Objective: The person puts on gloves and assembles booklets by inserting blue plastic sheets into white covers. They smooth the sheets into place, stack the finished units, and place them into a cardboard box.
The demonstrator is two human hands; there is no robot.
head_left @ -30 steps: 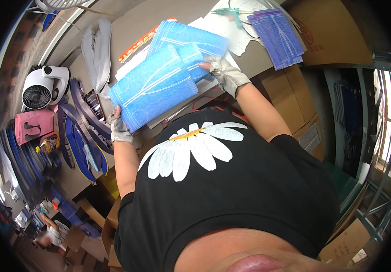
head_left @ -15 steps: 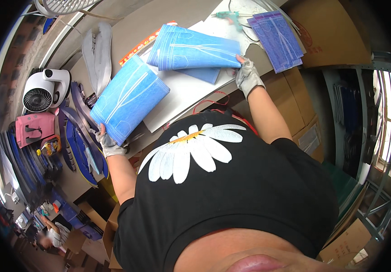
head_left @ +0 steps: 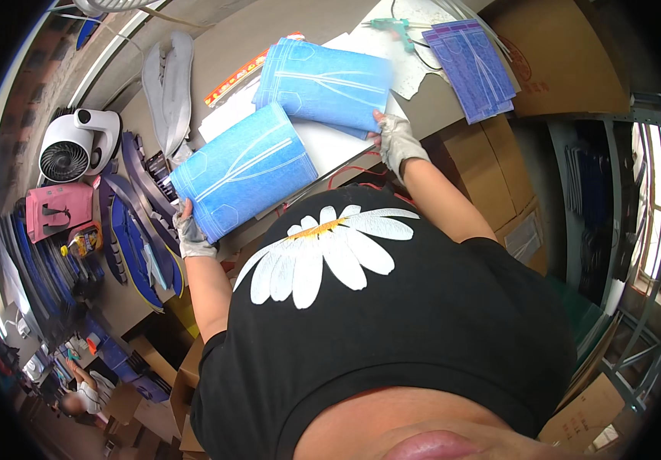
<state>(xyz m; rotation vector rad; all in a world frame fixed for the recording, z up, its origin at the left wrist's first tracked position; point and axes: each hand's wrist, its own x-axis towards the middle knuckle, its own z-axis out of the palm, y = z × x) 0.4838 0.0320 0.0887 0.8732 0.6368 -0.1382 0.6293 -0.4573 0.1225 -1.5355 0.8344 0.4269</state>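
My left hand (head_left: 194,234), in a pale fingerless glove, is closed on the lower left corner of a light blue jeans-print panel (head_left: 247,170) with white stitch lines. That panel tilts up to the right over a white board (head_left: 323,146). In a similar glove, my right hand (head_left: 399,142) grips the lower right corner of a stack of matching blue panels (head_left: 330,80). The left panel's upper edge meets the stack's lower left part. Both fingertips are partly hidden by the panels.
A green glue gun (head_left: 398,32) and darker blue-violet panels (head_left: 472,70) lie at the far right, beside a cardboard box (head_left: 556,57). On the left are a white fan (head_left: 77,146), a pink bag (head_left: 58,212) and curved dark blue pieces (head_left: 135,245). A person (head_left: 89,395) is farther off, lower left.
The left panel has shifted right and turned flatter, with my left hand moving slightly right. My right hand has moved left and a little down, bringing the stack's right end inward.
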